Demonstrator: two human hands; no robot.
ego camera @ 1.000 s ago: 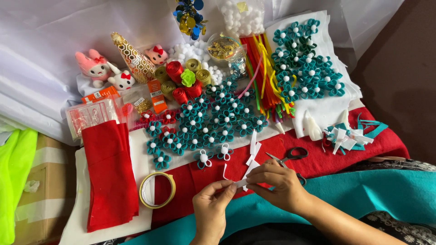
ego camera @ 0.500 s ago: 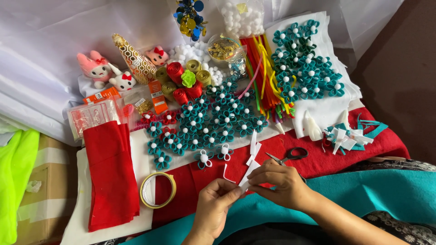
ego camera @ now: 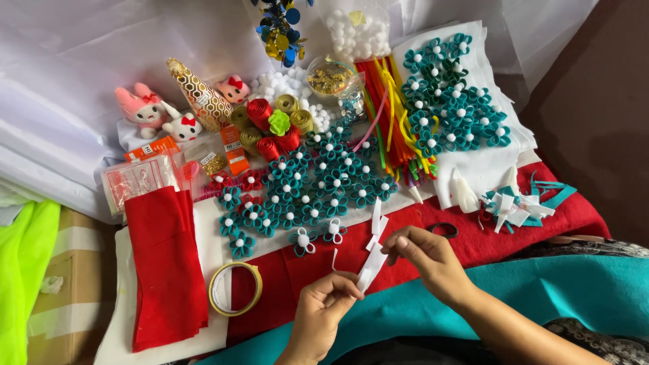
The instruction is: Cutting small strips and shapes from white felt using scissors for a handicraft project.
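A red felt sheet (ego camera: 541, 230) covers the work surface in front of you, with teal felt (ego camera: 581, 284) lying over its near edge and white cloth (ego camera: 74, 88) at the far side. To your left lies a folded pile of red felt (ego camera: 165, 263), and just right of it a roll of tape (ego camera: 234, 288) lies flat. In the middle sits a wide cluster of teal felt flowers with white pompom centres (ego camera: 318, 182), and a second cluster (ego camera: 449, 101) rests on white felt at the far right. Between them runs a bundle of coloured pipe cleaners (ego camera: 389, 115). Far left stand small plush toys (ego camera: 145, 108) beside rolled felt roses (ego camera: 270, 125).

Your left hand (ego camera: 324, 314) pinches the near end of a white felt strip (ego camera: 373, 263) between thumb and fingers, closed on it. Your right hand (ego camera: 429, 260) grips the same strip higher up, fingers curled shut around it. The strip hangs above the red sheet, just near of the two closest flowers, angled from near left to far right. Black scissors (ego camera: 443, 230) lie just beyond your right hand.
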